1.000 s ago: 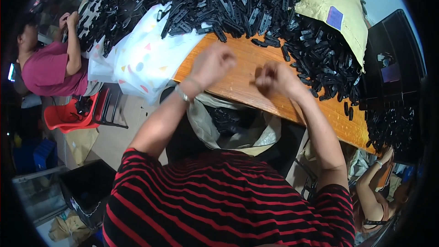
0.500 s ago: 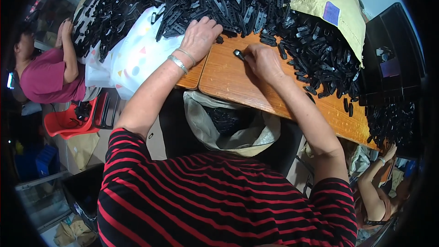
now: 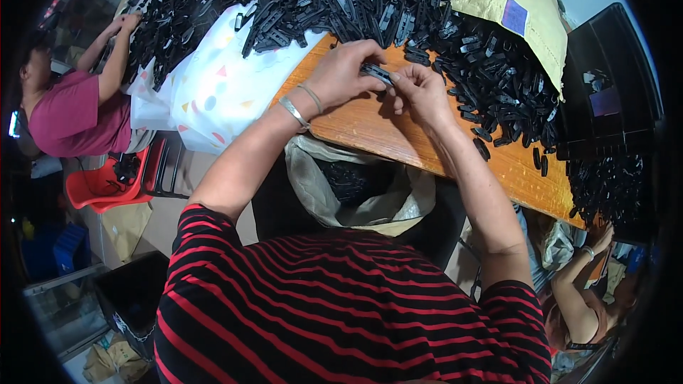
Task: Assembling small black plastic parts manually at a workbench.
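Over the wooden table (image 3: 356,126) my two hands meet at a slim, dark plastic part (image 3: 375,72) with slots along it. My left hand (image 3: 340,75) grips this part between thumb and fingers. At the part's right end, the fingertips of my right hand (image 3: 425,95) are pinched together; the small piece they hold is mostly hidden by the fingers. Beyond my hands lies a big heap of long black plastic parts (image 3: 341,0). To the right spreads a pile of shorter black plastic pieces (image 3: 498,75).
An open woven sack (image 3: 313,185) with dark parts inside hangs below the table edge. A yellowish paper sack (image 3: 541,35) rests over the right pile. White patterned plastic sheeting (image 3: 213,92) lies left. One person (image 3: 78,110) sits at left beside a red chair (image 3: 92,188), another (image 3: 580,306) at lower right.
My left hand has come back from the heap with a long part. My right hand has moved slightly right and turned, meeting it. The person at left has reached farther over the heap.
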Demonstrator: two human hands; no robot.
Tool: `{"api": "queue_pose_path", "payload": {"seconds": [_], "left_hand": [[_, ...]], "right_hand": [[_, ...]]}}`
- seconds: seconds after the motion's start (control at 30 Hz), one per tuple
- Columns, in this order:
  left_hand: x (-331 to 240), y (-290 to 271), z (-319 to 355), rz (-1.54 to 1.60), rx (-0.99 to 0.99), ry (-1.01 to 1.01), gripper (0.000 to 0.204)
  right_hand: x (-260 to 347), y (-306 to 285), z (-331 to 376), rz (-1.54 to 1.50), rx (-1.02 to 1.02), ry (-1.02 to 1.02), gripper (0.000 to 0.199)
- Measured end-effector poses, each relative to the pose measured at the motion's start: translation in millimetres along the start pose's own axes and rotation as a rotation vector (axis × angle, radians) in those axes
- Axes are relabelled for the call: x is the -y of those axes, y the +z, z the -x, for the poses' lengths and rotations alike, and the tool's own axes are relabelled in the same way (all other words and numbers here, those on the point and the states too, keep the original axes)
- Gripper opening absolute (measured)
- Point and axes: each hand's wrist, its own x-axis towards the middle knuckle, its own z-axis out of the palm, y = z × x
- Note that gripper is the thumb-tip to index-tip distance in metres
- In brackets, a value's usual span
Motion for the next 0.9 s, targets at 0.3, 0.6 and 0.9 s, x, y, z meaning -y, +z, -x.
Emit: {"api": "queue_pose_path", "payload": {"seconds": [0.3, 0.6, 0.9], "left_hand": [[20.2, 19.3, 11.0, 0.359, 0.029, -0.626, 0.018], [10.2, 13.9, 17.4, -0.005, 0.017, -0.545, 0.021], [6.3, 9.5, 24.3, -0.059, 0.32, -0.582, 0.022]], "right_hand": [[-14.1, 9.6, 2.7, 0.008, -0.046, 0.135, 0.018], [-0.3, 16.8, -4.7, 0.262, -0.038, 0.236, 0.024], [5.3, 1.0, -2.9, 0.39, 0.214, 0.396, 0.028]]}}
